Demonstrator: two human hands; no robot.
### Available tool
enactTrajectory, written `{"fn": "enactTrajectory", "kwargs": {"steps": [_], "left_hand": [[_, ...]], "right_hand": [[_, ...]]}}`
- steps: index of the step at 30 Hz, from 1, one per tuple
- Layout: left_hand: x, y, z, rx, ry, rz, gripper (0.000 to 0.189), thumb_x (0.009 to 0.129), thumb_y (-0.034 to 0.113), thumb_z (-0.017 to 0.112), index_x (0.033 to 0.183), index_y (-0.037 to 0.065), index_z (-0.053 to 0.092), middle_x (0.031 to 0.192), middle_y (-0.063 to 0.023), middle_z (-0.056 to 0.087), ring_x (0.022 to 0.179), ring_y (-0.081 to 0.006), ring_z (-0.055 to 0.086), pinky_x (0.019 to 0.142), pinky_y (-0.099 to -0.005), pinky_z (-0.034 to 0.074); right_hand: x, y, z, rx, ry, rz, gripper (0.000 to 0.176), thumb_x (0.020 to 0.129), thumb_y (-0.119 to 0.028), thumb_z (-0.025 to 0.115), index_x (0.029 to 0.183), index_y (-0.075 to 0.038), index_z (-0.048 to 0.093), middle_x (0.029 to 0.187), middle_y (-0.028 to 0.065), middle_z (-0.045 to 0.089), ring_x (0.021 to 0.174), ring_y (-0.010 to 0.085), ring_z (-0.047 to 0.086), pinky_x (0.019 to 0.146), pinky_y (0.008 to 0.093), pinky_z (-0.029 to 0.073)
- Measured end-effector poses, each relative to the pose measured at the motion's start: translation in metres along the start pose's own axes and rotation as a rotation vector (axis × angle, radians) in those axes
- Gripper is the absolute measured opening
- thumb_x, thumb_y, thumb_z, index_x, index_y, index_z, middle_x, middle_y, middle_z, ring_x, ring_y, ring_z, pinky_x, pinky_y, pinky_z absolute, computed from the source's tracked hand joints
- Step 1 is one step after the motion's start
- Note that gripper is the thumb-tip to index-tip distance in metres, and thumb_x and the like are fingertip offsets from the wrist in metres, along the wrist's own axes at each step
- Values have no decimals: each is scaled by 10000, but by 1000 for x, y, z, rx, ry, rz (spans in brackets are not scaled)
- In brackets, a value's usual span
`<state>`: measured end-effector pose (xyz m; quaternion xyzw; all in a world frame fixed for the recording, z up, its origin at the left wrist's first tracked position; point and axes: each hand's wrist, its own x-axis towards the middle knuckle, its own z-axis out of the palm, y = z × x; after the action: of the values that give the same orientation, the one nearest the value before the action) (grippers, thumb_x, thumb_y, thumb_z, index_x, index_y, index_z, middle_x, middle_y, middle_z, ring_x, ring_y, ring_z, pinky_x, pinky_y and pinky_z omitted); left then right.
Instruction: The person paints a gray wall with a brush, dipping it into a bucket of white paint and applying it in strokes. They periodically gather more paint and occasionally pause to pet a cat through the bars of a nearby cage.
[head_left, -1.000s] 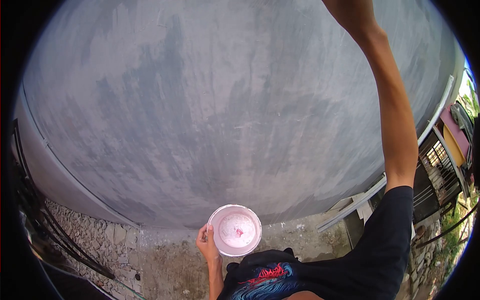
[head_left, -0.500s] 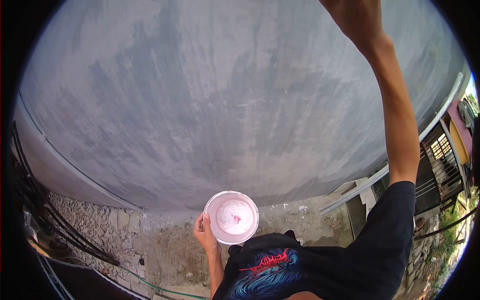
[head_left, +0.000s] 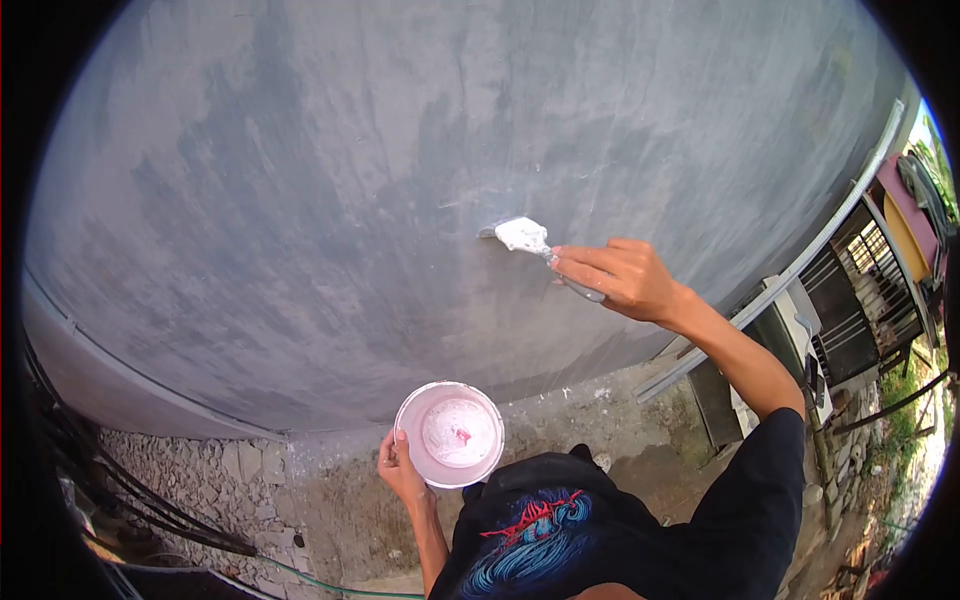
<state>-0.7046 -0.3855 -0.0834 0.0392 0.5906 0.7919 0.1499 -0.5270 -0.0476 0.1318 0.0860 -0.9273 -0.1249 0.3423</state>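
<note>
My left hand point(head_left: 402, 472) is closed on the rim of a white bucket point(head_left: 404, 430), thumb over its edge. White, paint-like material point(head_left: 455, 428) with a small pinkish-red spot shows inside. My right hand point(head_left: 630, 280) grips the grey handle of a paintbrush point(head_left: 522, 235), its head coated in white. The brush tip meets the grey wall point(head_left: 350, 250), above and to the right of the bucket. Pale, uneven streaks cover much of the wall.
Broken stone and rubble point(head_left: 200, 480) lie at the left, beside dark hoses point(head_left: 130, 500). A green hose point(head_left: 300, 575) runs along the lower left ground. To the right are a pale rail point(head_left: 780, 285) and a dark barred frame point(head_left: 870, 290).
My right hand has come down from the top edge to the middle of the wall, bringing the paintbrush into view. The bucket in my left hand has shifted slightly left.
</note>
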Motion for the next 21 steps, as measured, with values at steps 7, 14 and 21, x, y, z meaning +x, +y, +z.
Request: {"fn": "enactTrajectory", "kwargs": {"steps": [7, 14, 21], "left_hand": [[1, 7, -1, 65, -21, -45, 305, 947, 193, 651, 1120, -57, 624, 918, -74, 675, 789, -109, 616, 709, -243, 490], [12, 5, -3, 38, -89, -65, 306, 946, 199, 654, 1111, -58, 630, 934, -78, 677, 802, -117, 622, 739, -246, 496], [15, 5, -3, 123, -177, -51, 304, 961, 225, 631, 1113, -39, 631, 1001, -90, 678, 870, -132, 632, 777, -262, 500]], "right_hand": [[-4, -25, -34, -263, 312, 44, 297, 791, -29, 720, 1077, -102, 684, 1134, 142, 701, 506, 77, 489, 451, 216, 364], [-91, -67, 39, -14, -185, 129, 332, 782, -75, 672, 1110, -131, 680, 1154, 79, 699, 491, 115, 491, 466, 252, 405], [-23, -40, -85, -320, 382, 171, 409, 746, -49, 790, 1134, -89, 665, 1127, 150, 704, 556, 125, 558, 453, 227, 377]]}}
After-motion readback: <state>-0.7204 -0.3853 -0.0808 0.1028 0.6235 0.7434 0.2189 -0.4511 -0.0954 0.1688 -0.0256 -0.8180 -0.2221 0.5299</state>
